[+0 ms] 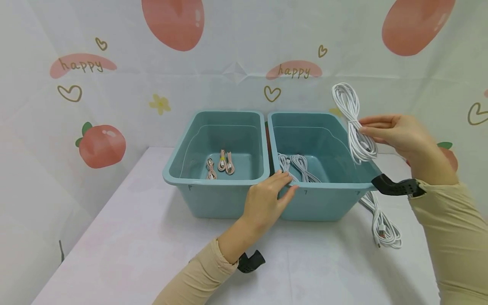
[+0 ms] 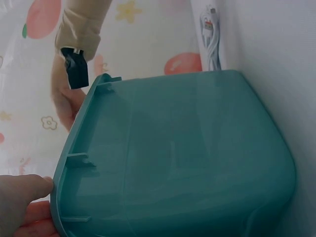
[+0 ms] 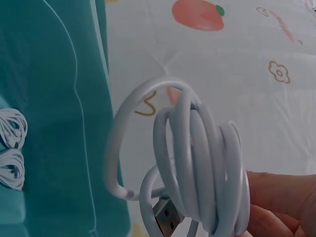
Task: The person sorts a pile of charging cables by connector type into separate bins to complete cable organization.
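Observation:
My right hand (image 1: 404,137) pinches a coiled white USB cable (image 1: 357,137) above the right side of the right blue-green bin (image 1: 331,186). In the right wrist view the coil's loops and a metal USB plug (image 3: 167,215) hang by the fingertips. Two coiled white cables (image 1: 303,167) lie inside that bin, towards its left. My left hand (image 1: 268,201) grips the bin's front rim near the left corner. The left wrist view has its thumb (image 2: 39,188) on the rim.
A second blue-green bin (image 1: 217,182) stands close on the left, with three small pinkish cables (image 1: 222,162) inside. Another coiled white cable (image 1: 384,231) lies on the white table (image 1: 133,254) beside the right bin. A printed backdrop (image 1: 213,84) hangs behind.

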`<action>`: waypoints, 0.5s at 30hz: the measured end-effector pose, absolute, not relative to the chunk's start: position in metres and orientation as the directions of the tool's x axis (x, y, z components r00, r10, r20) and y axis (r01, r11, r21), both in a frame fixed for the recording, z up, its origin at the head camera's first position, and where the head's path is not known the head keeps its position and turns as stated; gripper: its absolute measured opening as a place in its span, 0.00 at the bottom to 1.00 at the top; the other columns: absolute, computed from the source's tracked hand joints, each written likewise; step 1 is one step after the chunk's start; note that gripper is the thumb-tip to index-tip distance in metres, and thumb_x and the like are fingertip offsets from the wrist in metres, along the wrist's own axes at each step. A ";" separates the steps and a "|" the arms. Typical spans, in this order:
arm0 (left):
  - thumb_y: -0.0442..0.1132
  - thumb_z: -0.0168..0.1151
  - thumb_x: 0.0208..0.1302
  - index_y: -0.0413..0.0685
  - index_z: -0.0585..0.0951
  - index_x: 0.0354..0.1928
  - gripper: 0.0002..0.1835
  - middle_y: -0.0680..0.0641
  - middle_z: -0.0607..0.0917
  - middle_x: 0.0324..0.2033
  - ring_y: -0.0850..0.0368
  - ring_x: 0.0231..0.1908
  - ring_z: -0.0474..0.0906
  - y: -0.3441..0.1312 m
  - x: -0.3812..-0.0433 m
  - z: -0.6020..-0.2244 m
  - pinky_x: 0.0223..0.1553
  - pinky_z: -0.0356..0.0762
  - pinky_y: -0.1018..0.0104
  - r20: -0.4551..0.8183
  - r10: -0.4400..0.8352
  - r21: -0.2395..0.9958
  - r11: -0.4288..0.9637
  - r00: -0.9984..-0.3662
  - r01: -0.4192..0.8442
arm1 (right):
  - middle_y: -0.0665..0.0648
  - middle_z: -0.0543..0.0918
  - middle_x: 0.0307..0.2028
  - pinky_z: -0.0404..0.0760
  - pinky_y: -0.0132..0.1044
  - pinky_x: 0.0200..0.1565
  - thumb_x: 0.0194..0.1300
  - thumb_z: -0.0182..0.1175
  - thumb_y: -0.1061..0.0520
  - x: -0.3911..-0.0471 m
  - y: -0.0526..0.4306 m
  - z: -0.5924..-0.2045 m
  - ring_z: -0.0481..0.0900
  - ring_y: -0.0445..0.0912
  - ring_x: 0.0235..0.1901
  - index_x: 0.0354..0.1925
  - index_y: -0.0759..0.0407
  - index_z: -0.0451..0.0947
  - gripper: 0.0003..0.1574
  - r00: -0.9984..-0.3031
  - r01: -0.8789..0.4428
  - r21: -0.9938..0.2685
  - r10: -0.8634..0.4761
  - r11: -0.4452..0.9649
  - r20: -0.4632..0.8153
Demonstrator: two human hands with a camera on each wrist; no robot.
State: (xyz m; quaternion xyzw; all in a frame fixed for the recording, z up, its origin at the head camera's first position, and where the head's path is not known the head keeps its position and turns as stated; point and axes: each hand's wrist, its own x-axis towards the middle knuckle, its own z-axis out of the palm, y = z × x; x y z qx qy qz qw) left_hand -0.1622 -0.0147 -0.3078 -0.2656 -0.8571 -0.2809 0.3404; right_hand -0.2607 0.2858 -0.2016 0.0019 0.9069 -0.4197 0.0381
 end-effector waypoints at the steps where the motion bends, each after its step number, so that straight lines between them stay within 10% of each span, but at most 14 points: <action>1: 0.43 0.64 0.59 0.45 0.85 0.40 0.12 0.48 0.87 0.42 0.55 0.48 0.83 -0.015 -0.162 -0.308 0.43 0.83 0.65 0.732 0.262 0.303 0.700 -0.628 0.646 | 0.22 0.80 0.30 0.69 0.43 0.61 0.51 0.63 0.32 -0.263 0.284 -0.201 0.74 0.23 0.35 0.50 0.28 0.75 0.27 -0.997 0.025 -0.763 -0.036 0.646 -0.063; 5: 0.44 0.64 0.59 0.46 0.85 0.40 0.12 0.48 0.87 0.42 0.55 0.48 0.83 -0.015 -0.162 -0.308 0.43 0.83 0.65 0.733 0.261 0.303 0.702 -0.629 0.644 | 0.24 0.81 0.27 0.74 0.18 0.36 0.53 0.64 0.36 -0.271 0.278 -0.201 0.75 0.21 0.35 0.38 0.24 0.78 0.11 -0.998 -0.027 -0.773 -0.060 0.633 -0.014; 15: 0.44 0.65 0.59 0.46 0.85 0.40 0.12 0.48 0.88 0.42 0.56 0.48 0.83 -0.015 -0.163 -0.309 0.43 0.83 0.66 0.737 0.263 0.295 0.704 -0.622 0.646 | 0.26 0.81 0.26 0.76 0.16 0.35 0.54 0.65 0.38 -0.292 0.259 -0.203 0.74 0.22 0.35 0.37 0.30 0.79 0.10 -0.995 -0.056 -0.785 -0.101 0.617 -0.009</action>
